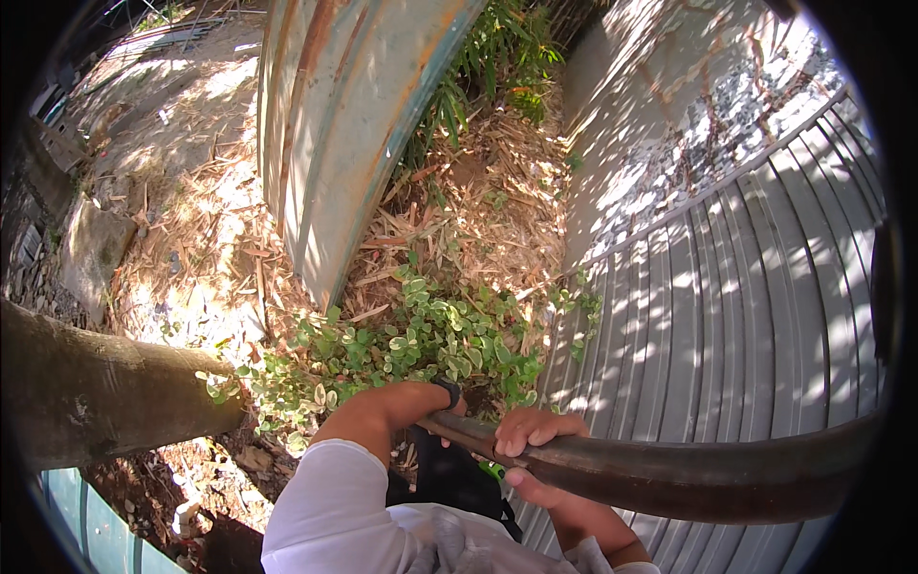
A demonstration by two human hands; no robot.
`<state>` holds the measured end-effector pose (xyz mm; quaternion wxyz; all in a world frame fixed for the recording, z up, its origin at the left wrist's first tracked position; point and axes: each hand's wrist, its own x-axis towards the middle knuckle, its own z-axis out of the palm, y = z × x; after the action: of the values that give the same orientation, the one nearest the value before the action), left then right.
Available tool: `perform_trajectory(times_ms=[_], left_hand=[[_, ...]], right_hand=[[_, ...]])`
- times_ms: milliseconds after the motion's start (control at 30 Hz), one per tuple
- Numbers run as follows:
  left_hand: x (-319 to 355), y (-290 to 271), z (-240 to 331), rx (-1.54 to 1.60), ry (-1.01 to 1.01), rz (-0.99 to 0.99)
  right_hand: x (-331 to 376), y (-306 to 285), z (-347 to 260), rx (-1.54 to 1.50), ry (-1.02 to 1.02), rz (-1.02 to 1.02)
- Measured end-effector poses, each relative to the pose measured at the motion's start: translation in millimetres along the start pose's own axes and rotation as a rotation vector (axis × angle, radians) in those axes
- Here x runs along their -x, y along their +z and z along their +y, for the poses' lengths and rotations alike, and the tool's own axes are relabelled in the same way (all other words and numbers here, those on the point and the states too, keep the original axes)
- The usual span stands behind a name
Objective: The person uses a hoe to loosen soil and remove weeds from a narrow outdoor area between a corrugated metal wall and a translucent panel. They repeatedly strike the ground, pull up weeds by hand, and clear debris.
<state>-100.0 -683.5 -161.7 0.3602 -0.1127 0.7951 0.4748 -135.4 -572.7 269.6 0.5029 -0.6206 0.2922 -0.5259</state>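
A long dark brown pole [669, 469] runs from in front of my body out to the right and looks thicker toward that end. My right hand [538, 435] is closed around it, with the fingers over the top and the thumb below. Further left, my left hand [457, 413] is at the pole's thinner part. Its fingers are mostly hidden, but they appear curled round the pole. A dark watch [445, 390] sits on my left wrist. Just beyond my hands grow low plants with pale-edged green leaves [459, 335].
A grey ribbed metal fence [708, 306] stands close on my right. Ahead, a rusty metal sheet [335, 124] rises from ground strewn with dry litter [497, 210]. A thick trunk [115, 392] is at my left, near a teal panel [96, 526].
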Motion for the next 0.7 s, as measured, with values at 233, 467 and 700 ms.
perform_trajectory(times_ms=[233, 467, 700], left_hand=[[-3.0, -3.7, -11.5, -0.028, 0.067, 0.029], [-1.6, -4.4, -22.1, -0.113, 0.102, 0.062], [59.7, 2.7, -22.8, 0.105, 0.087, 0.255]], right_hand=[[-17.8, 3.7, 11.0, -0.018, -0.039, 0.01], [-26.6, 13.2, 10.5, 0.057, -0.005, 0.044], [-12.7, 22.0, 0.0, 0.123, 0.021, 0.064]])
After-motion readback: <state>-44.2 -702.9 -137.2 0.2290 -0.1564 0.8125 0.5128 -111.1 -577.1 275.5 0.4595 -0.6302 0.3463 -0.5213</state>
